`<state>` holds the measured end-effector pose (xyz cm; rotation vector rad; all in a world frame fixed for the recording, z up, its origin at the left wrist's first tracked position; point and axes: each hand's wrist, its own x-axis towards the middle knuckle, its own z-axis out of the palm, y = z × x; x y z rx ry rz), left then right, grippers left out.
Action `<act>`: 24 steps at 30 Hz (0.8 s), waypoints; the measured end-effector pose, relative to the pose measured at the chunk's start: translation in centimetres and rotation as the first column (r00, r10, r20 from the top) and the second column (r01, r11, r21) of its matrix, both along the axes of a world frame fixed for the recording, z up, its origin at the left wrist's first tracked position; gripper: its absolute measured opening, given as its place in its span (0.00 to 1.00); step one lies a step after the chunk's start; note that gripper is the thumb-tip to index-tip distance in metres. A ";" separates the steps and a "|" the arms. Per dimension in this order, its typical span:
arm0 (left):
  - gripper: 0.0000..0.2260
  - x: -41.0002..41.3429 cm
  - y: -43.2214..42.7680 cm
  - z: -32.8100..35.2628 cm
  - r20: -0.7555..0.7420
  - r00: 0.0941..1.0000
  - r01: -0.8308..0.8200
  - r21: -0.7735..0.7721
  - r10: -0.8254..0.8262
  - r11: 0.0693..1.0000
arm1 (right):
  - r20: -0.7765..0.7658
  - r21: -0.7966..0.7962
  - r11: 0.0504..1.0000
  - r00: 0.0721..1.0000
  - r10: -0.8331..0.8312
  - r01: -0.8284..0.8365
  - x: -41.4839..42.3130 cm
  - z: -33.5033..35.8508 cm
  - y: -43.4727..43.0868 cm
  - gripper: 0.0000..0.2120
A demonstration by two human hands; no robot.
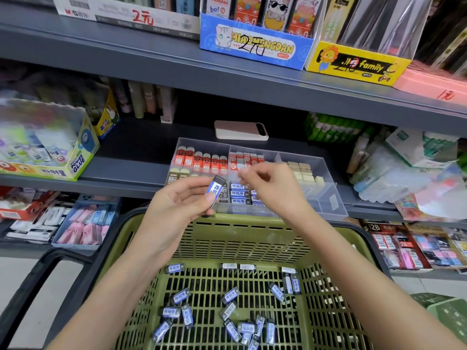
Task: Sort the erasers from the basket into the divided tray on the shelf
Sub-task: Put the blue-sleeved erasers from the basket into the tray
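Observation:
A green slotted basket (pixel 242 238) fills the lower middle, with several blue-and-black sleeved erasers (pixel 228 311) scattered on its floor. Behind it on the shelf stands a clear divided tray (pixel 326 178) holding rows of red, brown, cream and blue-labelled erasers. My left hand (pixel 177 203) is raised over the basket's far rim and pinches one blue-and-black eraser (pixel 216 189) between thumb and fingers. My right hand (pixel 270 183) hovers over the tray's middle compartments, fingers loosely curled; nothing shows in it.
A pink phone (pixel 241 130) lies on the shelf behind the tray. A glue display box (pixel 50 147) stands at left, packaged stationery at right. Boxes of erasers fill the lower shelf on both sides. The basket's black handle (pixel 38 274) lies at lower left.

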<state>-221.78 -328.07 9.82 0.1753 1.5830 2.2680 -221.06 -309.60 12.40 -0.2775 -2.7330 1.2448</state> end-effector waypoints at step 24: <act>0.16 1.1 2.0 -2.5 -0.722 0.562 -0.510 -0.686 -0.403 0.518 | 0.456 0.389 0.732 0.808 0.374 -0.559 -2.6 0.1 5.3 0.07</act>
